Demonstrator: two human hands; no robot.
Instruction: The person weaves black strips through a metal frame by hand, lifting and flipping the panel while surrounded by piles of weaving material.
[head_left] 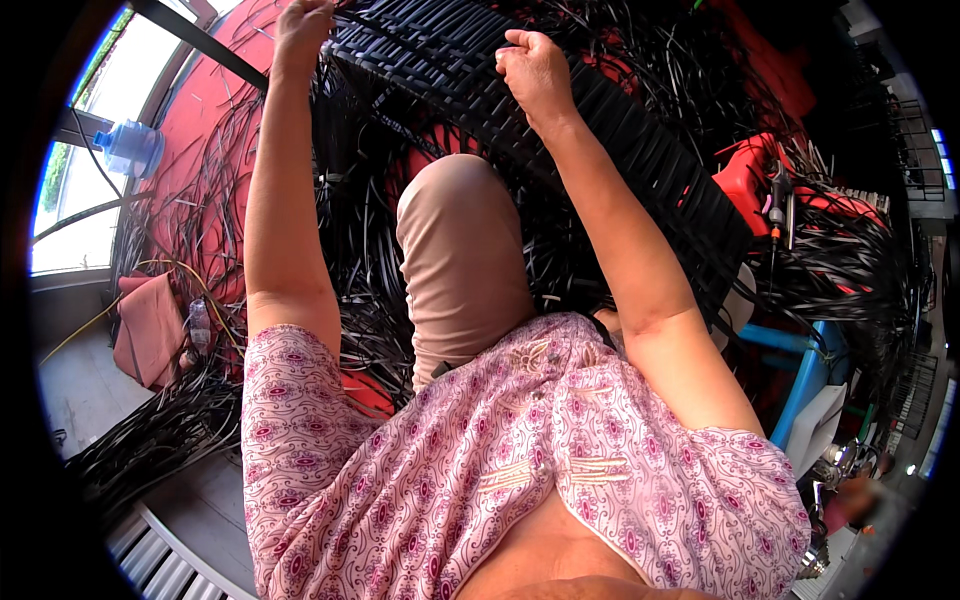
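Note:
A woven panel of flat black strips (pixel 420 50), like a piece of wicker furniture, stretches from the top of the view down toward the right. My left hand (pixel 303 28) is closed at the panel's upper left edge; part of it is cut off by the frame, and what it grips cannot be made out. Over the weave, my right hand (pixel 540 82) is closed with thumb and forefinger drawn together. Any strip in those fingers is too thin or hidden to see. My bent knee (pixel 465 240) in beige trousers stands close below the panel.
Loose black strips (pixel 215 195) lie tangled over the red floor covering (pixel 225 110). At the right are a red plastic object (pixel 742 180), a power tool (pixel 777 205) and a blue stool (pixel 822 365). A large water bottle (pixel 132 150) is by the window; a pinkish cloth (pixel 150 330) lies left.

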